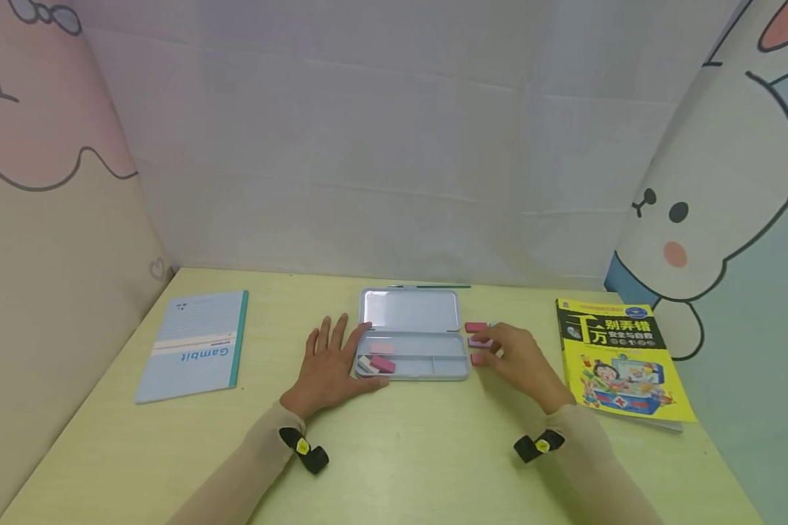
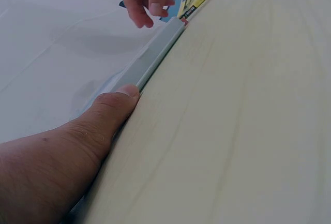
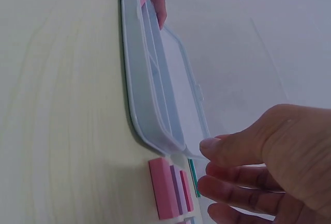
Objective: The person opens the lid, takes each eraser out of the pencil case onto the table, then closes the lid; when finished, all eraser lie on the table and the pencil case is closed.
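Note:
A pale blue pencil case (image 1: 451, 367) lies with its lid (image 1: 410, 310) folded back. In its left part are a pink eraser (image 1: 383, 364), a white one (image 1: 366, 366) and a pale pink piece (image 1: 382, 349). My left hand (image 1: 328, 375) is spread at the case's left end, its thumb (image 2: 116, 100) touching the front wall. Over several erasers right of the case hovers my right hand (image 1: 522, 364), fingers loosely bent and holding nothing. Among these erasers are a pink one (image 3: 164, 188), a purple one (image 3: 178, 189) and a darker pink one (image 3: 186, 190).
A thin dark green stick (image 1: 430, 286), perhaps a pencil or brush, lies behind the lid. At the left is a light blue notebook (image 1: 193, 346). A yellow and black book (image 1: 620, 364) lies at the right. White cloth (image 1: 394, 146) hangs along the table's back edge.

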{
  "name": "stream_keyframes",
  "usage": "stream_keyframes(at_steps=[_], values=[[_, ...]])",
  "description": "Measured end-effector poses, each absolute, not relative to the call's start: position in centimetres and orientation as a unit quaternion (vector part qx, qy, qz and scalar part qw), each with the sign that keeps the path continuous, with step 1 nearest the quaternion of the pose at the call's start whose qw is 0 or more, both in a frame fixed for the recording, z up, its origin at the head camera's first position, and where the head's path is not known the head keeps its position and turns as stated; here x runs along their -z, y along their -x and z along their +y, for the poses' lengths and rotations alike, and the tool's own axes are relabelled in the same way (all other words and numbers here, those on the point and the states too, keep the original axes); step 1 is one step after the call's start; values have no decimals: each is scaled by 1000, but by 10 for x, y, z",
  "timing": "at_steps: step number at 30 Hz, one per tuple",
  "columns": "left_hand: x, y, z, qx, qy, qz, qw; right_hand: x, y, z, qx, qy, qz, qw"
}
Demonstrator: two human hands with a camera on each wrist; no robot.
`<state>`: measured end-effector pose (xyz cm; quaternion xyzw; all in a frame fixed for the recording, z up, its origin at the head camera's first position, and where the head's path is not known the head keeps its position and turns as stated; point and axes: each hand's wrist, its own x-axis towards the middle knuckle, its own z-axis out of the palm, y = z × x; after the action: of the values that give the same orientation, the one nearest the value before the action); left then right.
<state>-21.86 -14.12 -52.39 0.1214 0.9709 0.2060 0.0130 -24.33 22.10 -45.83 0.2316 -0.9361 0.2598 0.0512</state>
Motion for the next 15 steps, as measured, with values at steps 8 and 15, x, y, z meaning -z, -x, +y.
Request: stream_keyframes(at_steps=[8,15], values=[[527,220,-142,-205,-122,971,8,452,240,199,-312,-269,-909,55],[526,220,-142,-204,-121,971,14,455,233,176,-342,-272,-899,12]])
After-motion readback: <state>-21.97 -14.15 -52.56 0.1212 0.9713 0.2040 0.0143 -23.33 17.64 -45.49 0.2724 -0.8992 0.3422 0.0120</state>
